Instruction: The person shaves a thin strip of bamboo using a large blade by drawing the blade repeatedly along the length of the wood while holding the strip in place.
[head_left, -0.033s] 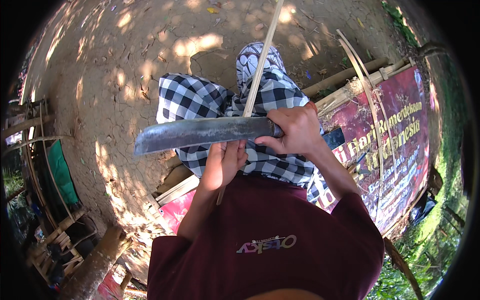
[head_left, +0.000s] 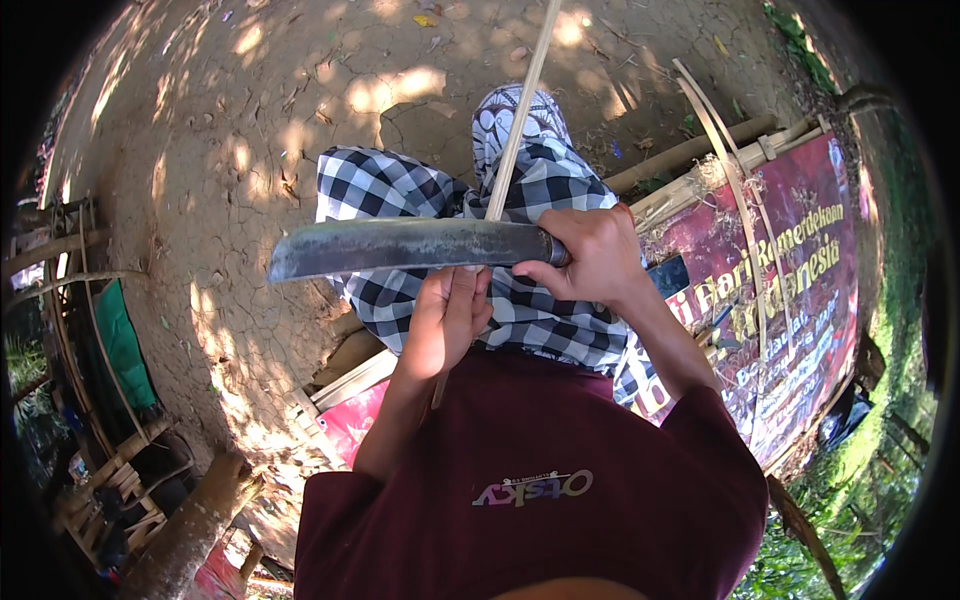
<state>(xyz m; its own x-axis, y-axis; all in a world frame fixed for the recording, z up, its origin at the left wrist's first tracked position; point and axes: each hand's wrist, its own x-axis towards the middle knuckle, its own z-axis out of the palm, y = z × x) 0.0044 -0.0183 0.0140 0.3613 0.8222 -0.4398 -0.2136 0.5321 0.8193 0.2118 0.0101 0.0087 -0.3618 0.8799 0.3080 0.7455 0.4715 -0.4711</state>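
My right hand (head_left: 592,252) is wrapped round the handle of a machete (head_left: 400,248), whose broad dark blade points left across my lap. A long, pale bamboo strip (head_left: 520,125) runs from the top of the view down under the blade. My left hand (head_left: 445,318) pinches this strip just on the near side of the blade, and the strip's thin near end (head_left: 439,390) sticks out below the hand. The blade crosses over the strip; whether its edge touches it is hidden. Beneath both lie my legs in black-and-white checked cloth (head_left: 390,185).
On my right lies a bamboo-edged seat covered with a red printed banner (head_left: 800,230). A dark phone-like object (head_left: 668,277) and bent bamboo strips (head_left: 735,170) rest on it. Cracked earth (head_left: 230,200) spreads ahead. At left stand a green sheet (head_left: 123,345) and a log (head_left: 190,525).
The machete has turned slightly, its tip moving away from me. Both hands keep their grips in nearly the same places.
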